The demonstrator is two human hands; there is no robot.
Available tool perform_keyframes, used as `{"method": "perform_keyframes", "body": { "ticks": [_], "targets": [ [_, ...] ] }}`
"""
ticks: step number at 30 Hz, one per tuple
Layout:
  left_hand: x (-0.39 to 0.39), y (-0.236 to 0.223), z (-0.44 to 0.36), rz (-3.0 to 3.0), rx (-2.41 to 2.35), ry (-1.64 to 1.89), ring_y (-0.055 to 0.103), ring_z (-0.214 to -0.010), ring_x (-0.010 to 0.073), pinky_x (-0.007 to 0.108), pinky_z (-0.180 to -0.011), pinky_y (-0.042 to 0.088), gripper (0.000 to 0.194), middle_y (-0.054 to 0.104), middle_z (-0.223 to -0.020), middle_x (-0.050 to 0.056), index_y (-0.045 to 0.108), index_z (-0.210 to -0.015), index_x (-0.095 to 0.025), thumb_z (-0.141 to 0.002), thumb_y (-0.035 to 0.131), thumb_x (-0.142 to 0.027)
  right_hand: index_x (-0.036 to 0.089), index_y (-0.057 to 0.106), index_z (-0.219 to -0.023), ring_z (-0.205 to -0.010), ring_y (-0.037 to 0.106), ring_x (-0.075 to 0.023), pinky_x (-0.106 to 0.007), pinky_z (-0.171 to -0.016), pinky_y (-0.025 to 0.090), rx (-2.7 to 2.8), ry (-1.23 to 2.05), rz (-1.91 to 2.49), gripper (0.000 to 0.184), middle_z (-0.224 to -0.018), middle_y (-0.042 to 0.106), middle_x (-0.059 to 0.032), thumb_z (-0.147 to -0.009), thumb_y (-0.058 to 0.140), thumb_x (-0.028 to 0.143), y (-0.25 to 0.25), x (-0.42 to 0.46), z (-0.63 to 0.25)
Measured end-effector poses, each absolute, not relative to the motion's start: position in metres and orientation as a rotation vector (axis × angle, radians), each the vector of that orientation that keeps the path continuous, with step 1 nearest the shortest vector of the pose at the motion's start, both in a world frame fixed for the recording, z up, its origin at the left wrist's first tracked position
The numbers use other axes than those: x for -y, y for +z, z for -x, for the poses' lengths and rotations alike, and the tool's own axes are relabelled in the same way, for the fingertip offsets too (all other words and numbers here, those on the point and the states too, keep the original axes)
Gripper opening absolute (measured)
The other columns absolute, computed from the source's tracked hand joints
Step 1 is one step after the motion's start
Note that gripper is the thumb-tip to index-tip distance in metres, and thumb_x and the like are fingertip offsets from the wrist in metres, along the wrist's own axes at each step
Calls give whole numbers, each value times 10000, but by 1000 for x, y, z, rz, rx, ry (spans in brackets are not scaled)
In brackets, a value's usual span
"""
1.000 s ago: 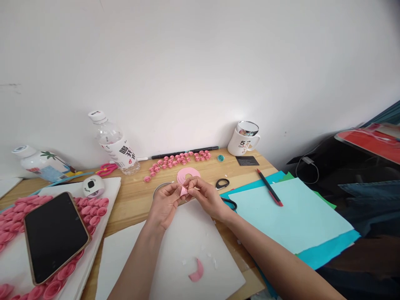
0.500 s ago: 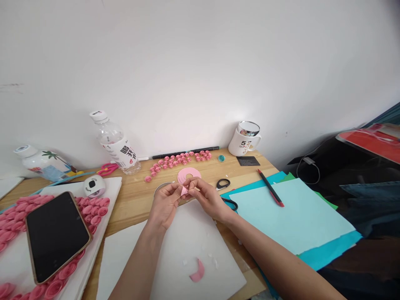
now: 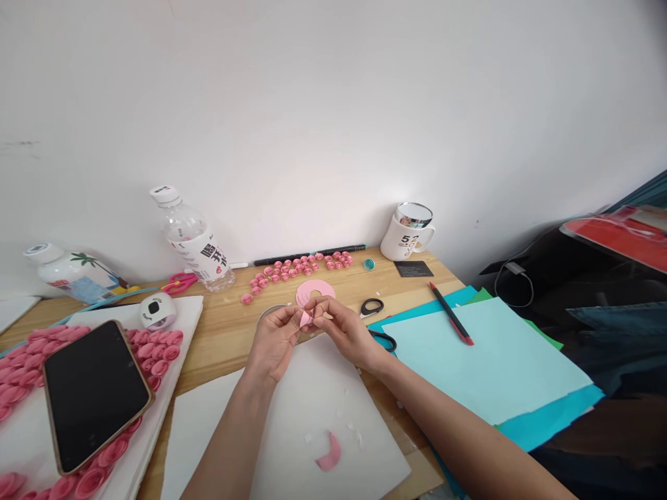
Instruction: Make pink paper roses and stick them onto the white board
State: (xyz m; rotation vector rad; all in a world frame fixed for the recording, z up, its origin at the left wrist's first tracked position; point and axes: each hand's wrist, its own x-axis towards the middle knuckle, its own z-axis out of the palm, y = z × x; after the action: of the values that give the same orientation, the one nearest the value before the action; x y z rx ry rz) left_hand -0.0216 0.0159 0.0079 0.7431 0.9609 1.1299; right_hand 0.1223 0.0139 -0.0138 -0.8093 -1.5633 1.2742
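Readable text, far side of desk (image 3: 229,333):
- Clear bottle (image 3: 182,226), left: big black Chinese characters on the white label (image 3: 206,255). 喝 and 开 legible, running down toward the right; next one partly cut by the bottle's curve. Smaller print around them too fine to read. White cap (image 3: 165,196) has dark marks, can't resolve.
- White mug (image 3: 396,243), right: black "5" on the front. More characters beside and below it, too small to call.

Print seen, not readable:
- Black card (image 3: 413,269) by the mug: rows of tiny pale text.
- White rounded gadget (image 3: 158,310), left: small black lettering near a dark square.
- White bottle (image 3: 76,274), far left: red mark plus palm-tree graphic.
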Motion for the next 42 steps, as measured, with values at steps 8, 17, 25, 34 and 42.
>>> {"method": "perform_keyframes", "body": {
  "ticks": [8,17,25,34,42],
  "targets": [
    [-16,8,22,-746,-948,1132,525,-627,102,237,-648,445,212,580,-585,7,636,-563,-117,-511,807,-232,205,493,-809,-951,533,-172,-309,-757,466,1571,1267,802,182,-1095,499,-77,-888,462,367,-13,-13,-122],
    [-16,8,22,-731,-951,1140,522,-614,101,244,-658,446,220,586,-586,7,638,-555,-119,-500,811,-245,208,492,-823,-949,531,-162,-302,-775,464,1580,1266,774,152,-1117,486,-76,-893,461,339,-14,-13,-122],
    [-16,10,23,-710,-936,1142,530,-637,111,254,-670,445,211,590,-594,16,634,-547,-120,-507,807,-233,211,500,-827,-974,523,-174,-318,-776,470,1592,1257,766,142,-1134,491,-85,-894,460,329,-12,-12,-122],
    [-16,12,24,-690,-923,1141,506,-610,94,227,-634,442,215,553,-569,1,608,-518,-118,-530,796,-222,208,498,-827,-1078,489,-192,-349,-828,471,1670,1143,735,117,-1129,503,-95,-899,448,285,-10,-12,-122],
    [-22,5,30,-555,-874,1109,510,-592,74,192,-616,451,155,569,-583,7,621,-538,-112,-570,766,-152,210,526,-826,-1079,502,-191,-361,-847,481,1748,1039,730,93,-1147,515,-103,-878,492,278,-10,-12,-124]
  ]
}}
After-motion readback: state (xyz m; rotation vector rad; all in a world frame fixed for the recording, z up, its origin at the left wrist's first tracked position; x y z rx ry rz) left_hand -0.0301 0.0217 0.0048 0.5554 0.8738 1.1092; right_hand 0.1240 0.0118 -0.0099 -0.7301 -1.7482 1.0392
